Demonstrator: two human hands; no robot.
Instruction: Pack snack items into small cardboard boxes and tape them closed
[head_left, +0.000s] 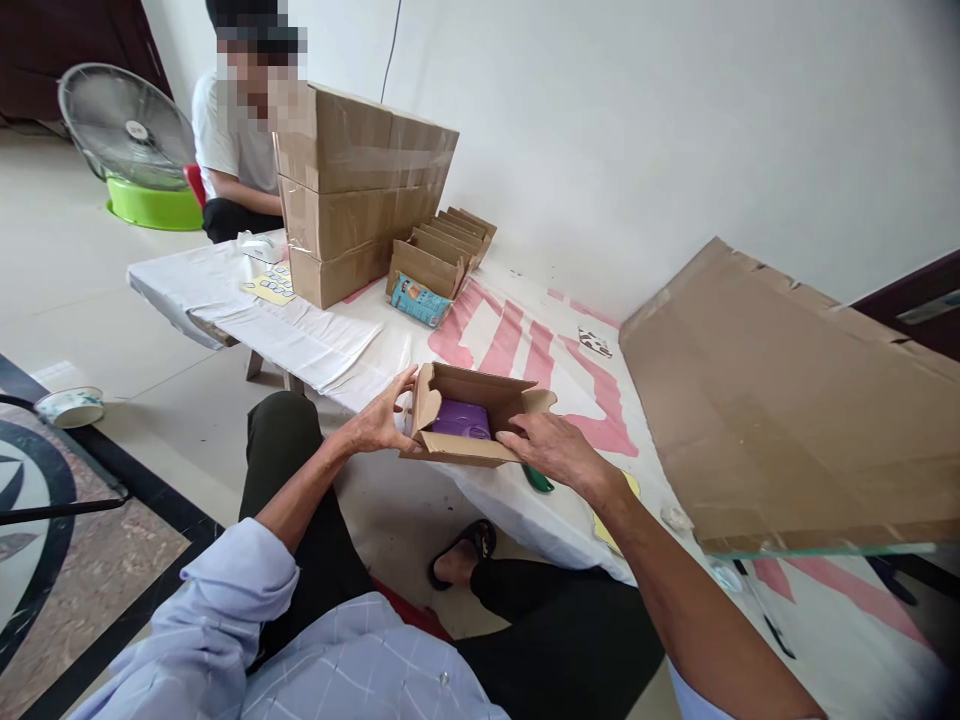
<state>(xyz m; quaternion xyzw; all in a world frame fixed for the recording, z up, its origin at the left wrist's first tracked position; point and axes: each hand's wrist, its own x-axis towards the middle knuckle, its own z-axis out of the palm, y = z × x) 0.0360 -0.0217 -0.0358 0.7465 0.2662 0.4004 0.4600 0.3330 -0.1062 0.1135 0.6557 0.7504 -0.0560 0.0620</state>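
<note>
A pale blue checked shirt [360,660] and dark trousers [570,620] are nearest, the knees apart before the bench [330,345]. At the bench's near edge is a small open carton [457,450], its flaps up, with a purple pack [461,420] lying inside. The left hand [379,420] spans the carton's left end, thumb at the near corner and fingers spread toward the far one, holding it. The right hand [551,445] is half curled over the right end, fingertips dipping inside beside the pack (whether they grip it or only the cardboard, I cannot tell). A green object [537,480] shows partly below that hand, and a yellow sheet [630,486] is partly covered by the forearm. To the right, a large cardboard panel [787,420] stands tilted.

Farther along the pink-and-white cloth [510,345], a blue packet [420,300] leans at the front of a row of open cartons [439,245]. Just beside them rises a taped stack of boxes [360,220]. Beyond it sits a person in a white top [214,125], and behind, a fan [127,130] stands by a green basin [150,203].
</note>
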